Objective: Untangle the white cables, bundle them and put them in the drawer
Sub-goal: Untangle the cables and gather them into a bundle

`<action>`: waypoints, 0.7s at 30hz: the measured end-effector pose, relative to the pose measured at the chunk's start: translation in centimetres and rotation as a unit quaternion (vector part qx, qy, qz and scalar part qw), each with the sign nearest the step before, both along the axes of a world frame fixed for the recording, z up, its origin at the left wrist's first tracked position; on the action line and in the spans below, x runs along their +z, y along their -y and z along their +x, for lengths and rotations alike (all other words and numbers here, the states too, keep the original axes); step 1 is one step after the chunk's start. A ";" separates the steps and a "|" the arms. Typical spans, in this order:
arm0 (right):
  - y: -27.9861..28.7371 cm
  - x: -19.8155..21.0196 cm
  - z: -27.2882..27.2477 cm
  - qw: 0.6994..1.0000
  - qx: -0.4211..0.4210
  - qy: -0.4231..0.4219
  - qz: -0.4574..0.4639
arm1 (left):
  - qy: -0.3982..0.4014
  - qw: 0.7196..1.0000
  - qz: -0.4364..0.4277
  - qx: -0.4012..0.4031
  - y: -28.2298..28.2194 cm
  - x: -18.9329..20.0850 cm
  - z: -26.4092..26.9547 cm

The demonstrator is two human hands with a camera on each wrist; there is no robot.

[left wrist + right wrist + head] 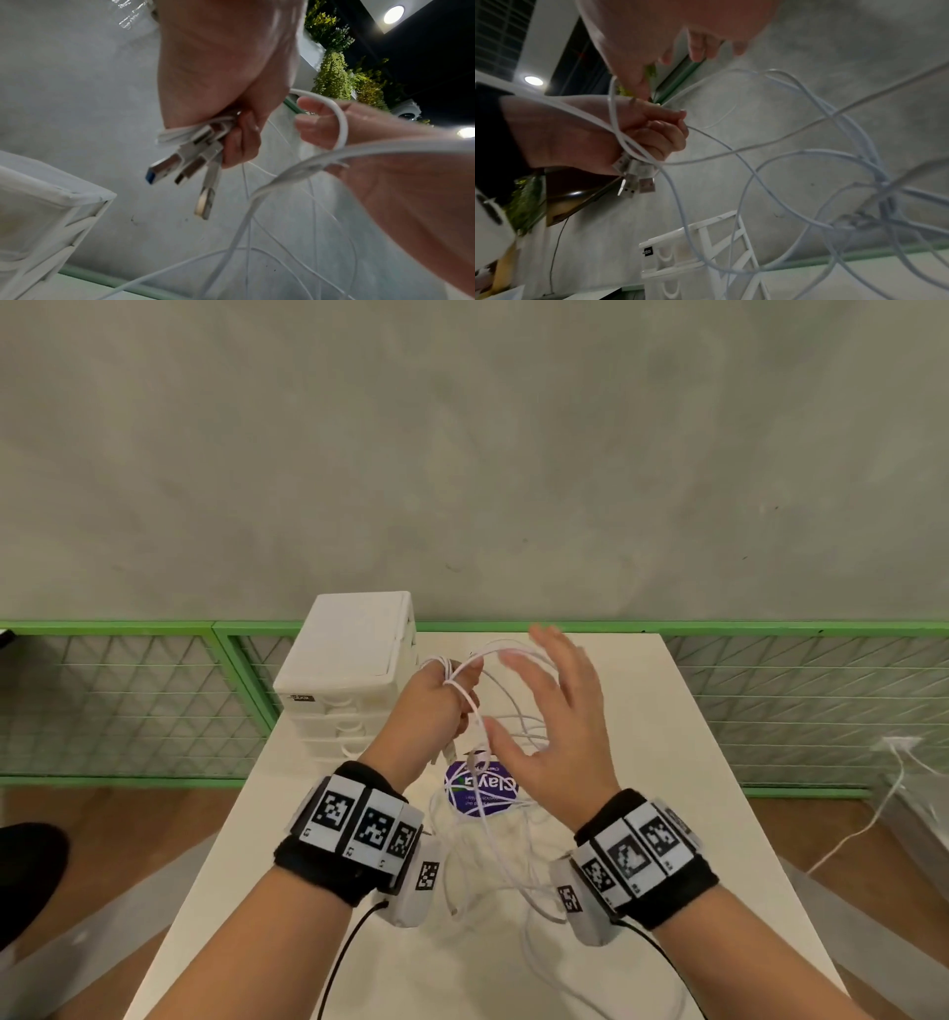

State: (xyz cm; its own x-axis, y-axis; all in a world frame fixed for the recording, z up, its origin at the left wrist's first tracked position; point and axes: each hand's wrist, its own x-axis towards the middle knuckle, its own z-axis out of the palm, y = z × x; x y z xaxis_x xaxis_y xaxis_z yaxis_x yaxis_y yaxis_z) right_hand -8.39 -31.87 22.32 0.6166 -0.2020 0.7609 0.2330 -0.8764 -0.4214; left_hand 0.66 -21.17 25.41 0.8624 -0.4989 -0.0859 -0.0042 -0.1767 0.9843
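Note:
Above the white table (667,762) my left hand (441,706) grips several white cables (493,845) in its fist. Their USB plugs (185,168) stick out below the curled fingers (241,142), and the same plugs (635,180) show in the right wrist view. Loops of cable (795,158) run from the fist over my right hand (554,711), which is spread with straight fingers and has cable draped across its palm (385,182). The rest hangs down in a tangle onto the table. The white drawer unit (349,670) stands just left of my left hand, its drawers closed.
A purple round sticker (480,788) lies on the table under the cables. A green mesh fence (128,701) runs behind the table below a grey wall. Another white cable (873,819) trails on the wooden floor at right.

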 end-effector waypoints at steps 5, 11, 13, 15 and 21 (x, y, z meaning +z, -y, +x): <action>-0.7 -0.5 -0.8 0.958 0.196 -0.161 0.131 | 0.024 1.000 0.007 0.001 -0.4 -0.3 0.3; -0.5 -2.9 -0.8 0.910 0.233 -0.332 0.085 | 0.086 0.996 0.027 0.029 -0.4 0.3 1.0; 1.3 -4.2 -0.7 0.917 0.164 -0.359 0.061 | 0.109 0.990 0.059 0.060 -1.3 0.6 1.8; 3.8 -5.4 -0.9 0.919 0.098 -0.382 0.017 | 0.124 0.984 0.098 0.077 -2.4 0.9 2.8; 9.7 -7.0 -1.9 0.919 0.039 -0.386 0.074 | 0.131 0.974 0.145 0.118 -3.9 0.7 4.1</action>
State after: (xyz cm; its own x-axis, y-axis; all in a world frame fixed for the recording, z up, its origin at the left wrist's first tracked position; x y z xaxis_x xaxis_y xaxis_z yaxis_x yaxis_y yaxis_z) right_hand -10.27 -41.56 15.30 0.9781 -0.1999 0.0576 -0.1260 -0.7898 -0.6003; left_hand 4.72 -17.28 26.08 0.9615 -0.2712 0.0445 -0.1737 -0.4740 0.8632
